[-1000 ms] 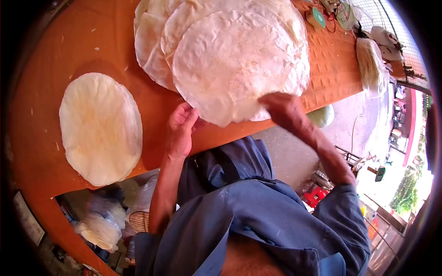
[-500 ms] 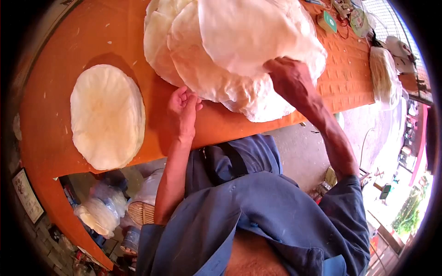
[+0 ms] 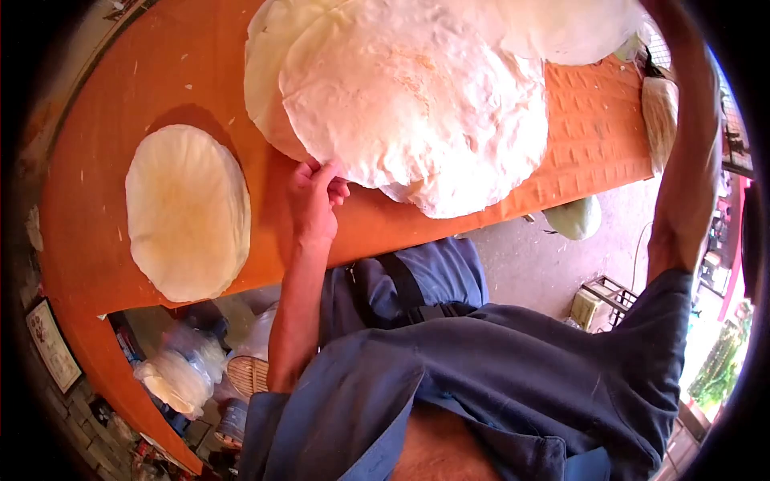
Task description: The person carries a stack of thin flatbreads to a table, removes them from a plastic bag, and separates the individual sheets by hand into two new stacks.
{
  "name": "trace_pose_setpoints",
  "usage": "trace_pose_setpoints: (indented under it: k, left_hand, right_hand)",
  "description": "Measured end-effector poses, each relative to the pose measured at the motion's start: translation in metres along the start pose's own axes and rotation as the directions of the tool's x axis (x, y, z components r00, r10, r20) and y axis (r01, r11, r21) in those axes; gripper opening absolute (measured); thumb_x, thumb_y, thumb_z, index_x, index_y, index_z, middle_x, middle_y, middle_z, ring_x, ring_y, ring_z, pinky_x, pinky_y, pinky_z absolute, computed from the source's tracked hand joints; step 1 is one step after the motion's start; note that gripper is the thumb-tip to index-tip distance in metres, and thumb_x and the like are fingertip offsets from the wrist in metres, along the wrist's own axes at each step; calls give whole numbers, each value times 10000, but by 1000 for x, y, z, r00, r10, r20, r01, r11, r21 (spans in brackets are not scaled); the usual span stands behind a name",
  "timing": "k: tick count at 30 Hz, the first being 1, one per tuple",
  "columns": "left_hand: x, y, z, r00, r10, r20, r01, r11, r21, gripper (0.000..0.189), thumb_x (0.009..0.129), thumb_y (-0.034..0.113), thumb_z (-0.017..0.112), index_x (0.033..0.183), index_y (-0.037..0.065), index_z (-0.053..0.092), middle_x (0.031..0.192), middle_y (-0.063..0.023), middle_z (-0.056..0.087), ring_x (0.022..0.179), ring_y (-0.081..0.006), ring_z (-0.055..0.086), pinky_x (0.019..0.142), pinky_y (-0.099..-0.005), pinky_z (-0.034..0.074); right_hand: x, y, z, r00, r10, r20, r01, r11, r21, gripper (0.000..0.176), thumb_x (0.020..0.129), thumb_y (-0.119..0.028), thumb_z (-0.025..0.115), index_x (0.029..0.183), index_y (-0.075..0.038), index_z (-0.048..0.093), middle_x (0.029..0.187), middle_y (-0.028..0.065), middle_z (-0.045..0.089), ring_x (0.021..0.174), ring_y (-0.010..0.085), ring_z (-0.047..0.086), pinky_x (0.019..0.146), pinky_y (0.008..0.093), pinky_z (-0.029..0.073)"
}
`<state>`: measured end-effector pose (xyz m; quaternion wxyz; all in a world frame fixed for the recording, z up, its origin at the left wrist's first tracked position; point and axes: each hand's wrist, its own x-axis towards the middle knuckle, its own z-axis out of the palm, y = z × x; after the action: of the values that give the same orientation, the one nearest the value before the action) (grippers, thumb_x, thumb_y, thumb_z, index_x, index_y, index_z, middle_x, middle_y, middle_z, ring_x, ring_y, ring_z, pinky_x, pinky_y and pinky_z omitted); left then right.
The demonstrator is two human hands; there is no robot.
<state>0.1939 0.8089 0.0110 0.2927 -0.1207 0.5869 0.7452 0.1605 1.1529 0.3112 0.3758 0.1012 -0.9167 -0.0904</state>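
Note:
A large pile of thin, pale round sheets [image 3: 409, 104] with wavy edges lies on the orange-covered table. My left hand [image 3: 311, 192] is closed at the pile's near left edge, thumb and fingers pinching the rim of a sheet. My right arm reaches to the top right corner, where my right hand [image 3: 659, 8] is mostly cut off by the frame. A thin pale sheet [image 3: 573, 32] stretches from the pile to that hand; the fingers on it are out of sight. A smaller, neat oval stack [image 3: 188, 212] of the same sheets sits to the left.
The orange tabletop [image 3: 96, 176] has a front edge close to my body. Below it are plastic bags [image 3: 180, 369] and a woven basket [image 3: 247, 374]. A pale green rounded object [image 3: 576, 218] shows under the right edge, with a small metal-framed crate [image 3: 597, 301] on the floor.
My right hand has swept up and right, drawing the top sheet across and baring the wrinkled sheet beneath. My left hand, loosely curled before, now pinches the pile's edge.

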Motion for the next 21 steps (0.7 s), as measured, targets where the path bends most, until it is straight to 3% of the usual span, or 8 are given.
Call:
trace_pose_setpoints:
  k: [1, 3, 5, 6, 7, 9, 17, 21]
  left_hand:
    - [0, 3, 1, 1000, 2, 1, -2, 998, -61, 124, 867, 125, 652, 841, 56, 552, 675, -23, 600, 518, -97, 560, 463, -205, 412]
    - [-3, 10, 7, 999, -32, -43, 30, 998, -47, 113, 879, 137, 635, 852, 56, 560, 722, -28, 612, 572, -109, 588, 510, -213, 452]
    - [-2, 9, 12, 998, -32, -57, 28, 997, -67, 104, 891, 149, 618, 873, 58, 572, 781, -32, 622, 645, -124, 614, 571, -232, 491]
    - [0, 7, 13, 999, -18, -50, 13, 995, -96, 102, 898, 155, 608, 887, 59, 579, 815, -34, 626, 691, -132, 625, 608, -247, 511]
    - [3, 5, 12, 999, 0, -44, -5, 992, -125, 103, 904, 162, 598, 902, 60, 586, 850, -35, 630, 737, -141, 637, 646, -263, 531]
    - [5, -1, 2, 997, -35, 69, 46, 984, -171, 179, 931, 223, 567, 1030, 76, 588, 974, -45, 642, 857, -174, 644, 730, -328, 557]
    - [1, 10, 16, 965, -71, 254, 172, 900, -400, 322, 964, 264, 515, 1214, 60, 529, 1136, -97, 638, 961, -233, 654, 811, -393, 566]
    - [3, 0, 14, 948, -73, 309, 199, 895, -400, 335, 966, 253, 506, 1230, 49, 530, 1135, -110, 643, 971, -252, 661, 826, -402, 568]
  right_hand:
    - [-11, -21, -2, 977, -211, 24, 212, 965, -157, 152, 889, -94, 572, 752, -40, 612, 634, 98, 597, 560, 205, 596, 570, 352, 504]
    - [-64, -66, 28, 942, -98, 321, 162, 970, -181, 67, 834, -61, 573, 873, -67, 627, 727, 110, 614, 679, 224, 631, 610, 337, 514]
    - [-125, -110, 79, 956, -114, 270, 42, 965, 259, 53, 858, -142, 532, 837, -121, 576, 643, 100, 543, 531, 262, 553, 453, 391, 422]
    - [-150, -128, 94, 855, -170, 491, 93, 980, 178, 73, 846, -85, 527, 858, -87, 599, 660, 139, 592, 572, 294, 598, 498, 423, 471]
    - [-175, -147, 111, 911, -97, 400, -134, 850, 510, 56, 804, -20, 538, 781, -57, 573, 662, 139, 590, 577, 306, 595, 493, 429, 467]
    - [-206, -164, 123, 707, -49, 705, -320, 867, 381, 65, 783, -41, 560, 816, -49, 616, 745, 133, 620, 737, 326, 628, 639, 428, 507]
    - [-229, -183, 100, 824, -10, 567, -264, 878, 399, 213, 780, -25, 589, 987, -18, 637, 1003, 144, 650, 947, 287, 627, 740, 367, 546]
    - [-224, -190, 88, 811, 16, 585, -236, 924, 302, 356, 823, -140, 624, 1163, -37, 602, 1200, 174, 590, 1133, 350, 562, 947, 443, 467]
